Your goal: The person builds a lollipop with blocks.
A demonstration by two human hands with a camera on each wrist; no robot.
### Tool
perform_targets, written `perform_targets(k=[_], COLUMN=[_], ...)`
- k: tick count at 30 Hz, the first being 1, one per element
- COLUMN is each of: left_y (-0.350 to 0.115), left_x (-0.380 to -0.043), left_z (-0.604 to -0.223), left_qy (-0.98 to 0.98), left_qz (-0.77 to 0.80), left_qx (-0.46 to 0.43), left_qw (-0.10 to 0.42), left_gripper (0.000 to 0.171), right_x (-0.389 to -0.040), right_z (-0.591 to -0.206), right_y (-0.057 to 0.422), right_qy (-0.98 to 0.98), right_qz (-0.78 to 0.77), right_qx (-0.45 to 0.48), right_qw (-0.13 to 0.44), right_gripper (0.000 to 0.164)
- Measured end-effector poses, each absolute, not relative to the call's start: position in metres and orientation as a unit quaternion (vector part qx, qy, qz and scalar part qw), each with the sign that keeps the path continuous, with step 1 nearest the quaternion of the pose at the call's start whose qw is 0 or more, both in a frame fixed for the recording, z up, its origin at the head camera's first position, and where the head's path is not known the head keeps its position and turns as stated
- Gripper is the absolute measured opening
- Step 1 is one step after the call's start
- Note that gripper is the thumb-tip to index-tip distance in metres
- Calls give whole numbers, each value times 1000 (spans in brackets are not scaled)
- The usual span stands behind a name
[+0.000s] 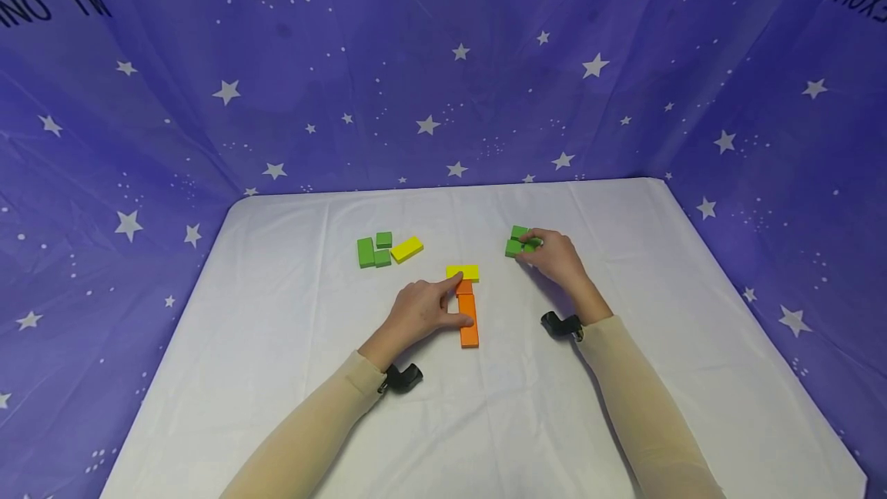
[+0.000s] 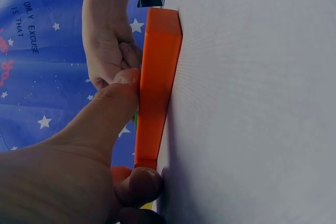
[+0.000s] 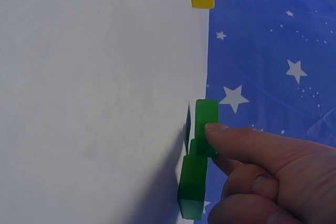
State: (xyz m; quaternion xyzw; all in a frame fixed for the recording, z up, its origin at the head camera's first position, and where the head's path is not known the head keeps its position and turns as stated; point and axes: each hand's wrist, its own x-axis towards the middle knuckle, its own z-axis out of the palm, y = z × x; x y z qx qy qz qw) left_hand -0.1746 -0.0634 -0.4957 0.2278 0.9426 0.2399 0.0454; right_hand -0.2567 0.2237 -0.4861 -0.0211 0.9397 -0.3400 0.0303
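My left hand [image 1: 419,308] reaches over a T-shaped row of blocks, its index fingertip resting on the yellow block [image 1: 473,273] at the top. Its thumb lies on the long orange block [image 1: 469,333], seen large in the left wrist view too. A small orange block [image 1: 464,288] sits between those two. Farther right, my right hand [image 1: 557,259] pinches a small green block [image 3: 207,111] between thumb and fingers. Other green blocks [image 1: 513,248] lie close by its fingertips, partly covered by the hand; one green block [image 3: 193,182] shows below the pinched one in the right wrist view.
On the left of the white-covered table [image 1: 291,314] lie a longer green block [image 1: 365,252], two small green blocks [image 1: 382,258] and a slanted yellow block [image 1: 407,249]. A purple star-print curtain [image 1: 388,83] stands around the back and sides.
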Motion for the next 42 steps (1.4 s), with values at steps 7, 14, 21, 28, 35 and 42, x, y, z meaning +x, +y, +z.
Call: perform_targets(k=[7, 14, 21, 28, 35, 42], left_y=[-63, -63, -63, -63, -63, -64], left_x=[-175, -175, -175, -175, -175, -175], left_z=[-497, -497, -497, -497, -498, -497], left_qy=[944, 945, 946, 944, 944, 943], left_qz=[233, 231, 227, 229, 226, 229], left_qx=[227, 227, 228, 232, 236, 237], left_qw=[49, 49, 46, 42, 45, 36], left_gripper=[91, 91, 92, 91, 92, 92], right_x=[-255, -251, -247, -245, -242, -245], right_z=[-481, -478, -479, -482, -484, -482], right_y=[216, 206, 196, 189, 182, 176], right_qy=[935, 924, 919, 914, 914, 918], right_qz=[-351, -379, -389, -397, -396, -385], right_qx=[-30, -48, -53, -68, -75, -77], right_qw=[31, 26, 38, 39, 48, 55], right_gripper=[38, 37, 35, 32, 30, 31])
